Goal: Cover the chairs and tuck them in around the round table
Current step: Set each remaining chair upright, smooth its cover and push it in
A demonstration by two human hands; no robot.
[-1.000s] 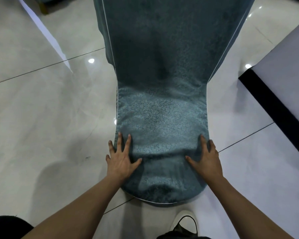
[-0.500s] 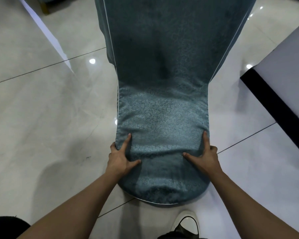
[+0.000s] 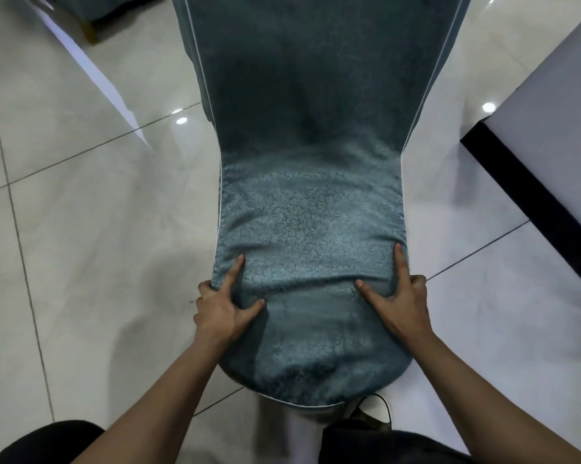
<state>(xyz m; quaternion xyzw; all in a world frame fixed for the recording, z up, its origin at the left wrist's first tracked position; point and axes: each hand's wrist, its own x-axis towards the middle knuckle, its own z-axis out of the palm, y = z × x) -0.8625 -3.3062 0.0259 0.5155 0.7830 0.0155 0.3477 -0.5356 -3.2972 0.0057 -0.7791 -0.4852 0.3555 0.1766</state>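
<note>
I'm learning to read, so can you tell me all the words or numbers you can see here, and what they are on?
None: no words, numbers or labels show anywhere.
The chair cover that both hands grip has only a swirly woven pattern, no letters.
The shoe shows no readable mark.
The floor tiles are plain.

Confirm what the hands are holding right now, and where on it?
Both grip the teal chair cover at the top of the chair back: left hand on its left edge, right hand on its right edge, index fingers straight, other fingers curled round the sides.
</note>
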